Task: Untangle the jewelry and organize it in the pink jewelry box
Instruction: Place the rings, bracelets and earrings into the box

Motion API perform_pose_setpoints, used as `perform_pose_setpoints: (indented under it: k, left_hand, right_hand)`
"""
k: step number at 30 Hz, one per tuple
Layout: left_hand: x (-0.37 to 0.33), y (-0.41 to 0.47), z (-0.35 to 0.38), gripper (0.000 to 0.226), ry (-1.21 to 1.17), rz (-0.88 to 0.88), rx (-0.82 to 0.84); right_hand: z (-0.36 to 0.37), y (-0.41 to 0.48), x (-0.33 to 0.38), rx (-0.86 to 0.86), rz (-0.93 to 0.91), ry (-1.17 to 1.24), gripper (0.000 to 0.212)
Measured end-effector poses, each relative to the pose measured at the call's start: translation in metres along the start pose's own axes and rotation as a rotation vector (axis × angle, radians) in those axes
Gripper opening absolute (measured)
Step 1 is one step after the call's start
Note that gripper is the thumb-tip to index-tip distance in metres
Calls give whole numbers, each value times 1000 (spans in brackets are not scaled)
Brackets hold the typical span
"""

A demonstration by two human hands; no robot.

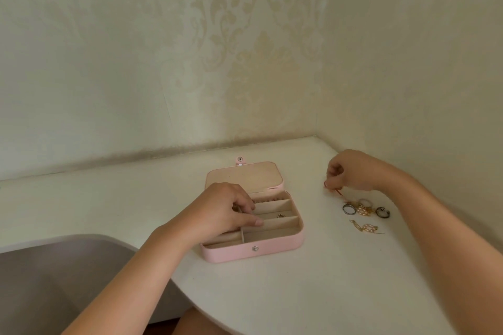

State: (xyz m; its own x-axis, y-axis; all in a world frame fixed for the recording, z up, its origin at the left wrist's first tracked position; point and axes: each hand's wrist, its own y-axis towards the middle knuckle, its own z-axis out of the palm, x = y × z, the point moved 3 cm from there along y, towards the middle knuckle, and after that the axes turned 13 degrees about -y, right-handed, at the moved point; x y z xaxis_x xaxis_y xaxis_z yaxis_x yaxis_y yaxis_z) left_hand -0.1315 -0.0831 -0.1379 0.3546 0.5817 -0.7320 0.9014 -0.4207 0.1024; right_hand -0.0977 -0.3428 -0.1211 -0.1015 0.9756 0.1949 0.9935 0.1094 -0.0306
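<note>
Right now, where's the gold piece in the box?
Head view: the gold piece lies in a middle compartment of the pink jewelry box, right of the left hand.

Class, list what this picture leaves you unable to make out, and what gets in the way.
Head view: left compartments of the pink jewelry box, covered by the left hand.
Head view: whether the left hand holds anything; its fingers hide it.
Head view: what the thin red piece in the right hand is; too small.
Head view: whether the jewelry heap is tangled; too small.
</note>
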Motion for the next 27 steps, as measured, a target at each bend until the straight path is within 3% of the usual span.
perform_pose_setpoints:
  k: [4, 9, 11, 13, 17, 20, 27]
  left_hand:
    - [-13, 1, -3, 16, -141, 20, -109]
    - [-44, 6, 9, 63, -468, 36, -34]
    - [-49, 8, 14, 40, -587, 22, -1]
    - [-51, 6, 16, 9, -641, 20, 37]
    - [-40, 1, 6, 14, -701, -39, 67]
    - [-29, -8, -5, 11, -645, -103, 71]
    - [-16, -22, -10, 13, -223, -246, 114]
  right_hand:
    - [-14, -11, 15, -62, -217, 641, 12]
    - [-25, -28, 48, 9, -522, 1058, 17]
    - [-25, -32, 56, 35, -585, 1130, 20]
    - [-23, -34, 62, 50, -621, 1140, 18]
    - [-22, -32, 59, -18, -566, 1037, 19]
    - [-17, -30, 58, 38, -497, 828, 16]
    - [5, -36, 74, 185, -455, 446, 8]
